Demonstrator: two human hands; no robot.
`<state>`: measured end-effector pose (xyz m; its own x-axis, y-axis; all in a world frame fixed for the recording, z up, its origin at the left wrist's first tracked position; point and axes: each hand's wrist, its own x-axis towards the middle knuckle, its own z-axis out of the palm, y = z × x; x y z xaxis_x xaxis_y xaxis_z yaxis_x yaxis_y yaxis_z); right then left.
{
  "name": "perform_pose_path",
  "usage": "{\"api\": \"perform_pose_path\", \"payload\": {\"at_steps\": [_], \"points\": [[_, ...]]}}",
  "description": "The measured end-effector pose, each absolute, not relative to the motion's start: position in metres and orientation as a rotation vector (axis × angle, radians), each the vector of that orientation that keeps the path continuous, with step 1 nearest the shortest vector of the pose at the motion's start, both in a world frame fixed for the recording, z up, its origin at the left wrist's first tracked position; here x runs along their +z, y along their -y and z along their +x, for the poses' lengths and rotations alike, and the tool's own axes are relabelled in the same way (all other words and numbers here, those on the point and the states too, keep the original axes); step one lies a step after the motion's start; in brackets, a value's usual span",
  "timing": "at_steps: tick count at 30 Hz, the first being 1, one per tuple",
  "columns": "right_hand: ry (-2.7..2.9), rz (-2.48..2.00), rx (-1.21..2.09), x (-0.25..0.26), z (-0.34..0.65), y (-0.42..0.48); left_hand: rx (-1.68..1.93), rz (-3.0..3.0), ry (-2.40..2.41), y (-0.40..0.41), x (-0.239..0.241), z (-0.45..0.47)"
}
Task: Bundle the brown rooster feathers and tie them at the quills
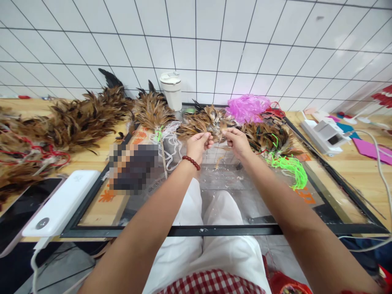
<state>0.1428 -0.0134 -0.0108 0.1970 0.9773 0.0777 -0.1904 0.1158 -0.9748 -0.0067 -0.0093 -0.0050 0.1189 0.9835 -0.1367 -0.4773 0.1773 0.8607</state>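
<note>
My left hand (199, 143), with a beaded bracelet on the wrist, has its fingers pinched together in front of a pile of brown feathers (196, 123). To its right my right hand (237, 141) also pinches, its fingertips at a tan feather at the pile's near edge. What the left fingers hold is too small to make out. Left of the pile stands a feather bundle (154, 112) on a thin stick, tied with green string. Another dark brown feather bundle (266, 136) lies at the right, beside bright green string (289, 165).
A glass panel in a black frame (186, 231) spans my lap. Around it are a white cup (171, 90), pink plastic (248, 107), a white power bank (63, 204), a phone (27, 212), a white charger block (324, 134) with cable, and large feather bundles (82, 118).
</note>
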Motion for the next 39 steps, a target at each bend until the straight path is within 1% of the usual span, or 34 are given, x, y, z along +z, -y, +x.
{"api": "perform_pose_path", "payload": {"at_steps": [4, 6, 11, 14, 23, 29, 31, 34, 39], "points": [[0.978, -0.931, 1.178, -0.006, 0.140, 0.017, 1.210, 0.778, -0.869, 0.010, -0.004, -0.007], [1.000, -0.927, 1.205, -0.006, 0.137, 0.019, 1.186, 0.789, -0.864, 0.011, -0.003, -0.007], [1.098, -0.981, 1.138, -0.013, 0.129, 0.019, 1.104, 0.832, -0.850, 0.014, -0.002, -0.007], [1.077, -0.979, 1.150, -0.014, 0.127, 0.019, 1.039, 0.874, -0.807, 0.015, -0.003, -0.007], [1.062, -1.058, 1.045, -0.014, 0.126, 0.019, 0.914, 1.025, -0.813, 0.015, -0.005, -0.006], [1.154, -0.993, 1.216, -0.015, 0.130, 0.019, 0.869, 1.093, -0.817, 0.015, -0.006, -0.007], [1.182, -0.997, 1.225, -0.015, 0.131, 0.020, 0.835, 1.096, -0.803, 0.015, -0.007, -0.007], [1.228, -0.963, 1.142, -0.014, 0.132, 0.021, 0.901, 0.968, -0.771, 0.013, -0.006, -0.009], [1.404, -1.007, 0.869, -0.014, 0.132, 0.021, 0.994, 0.825, -0.725, 0.009, -0.006, -0.011]]}}
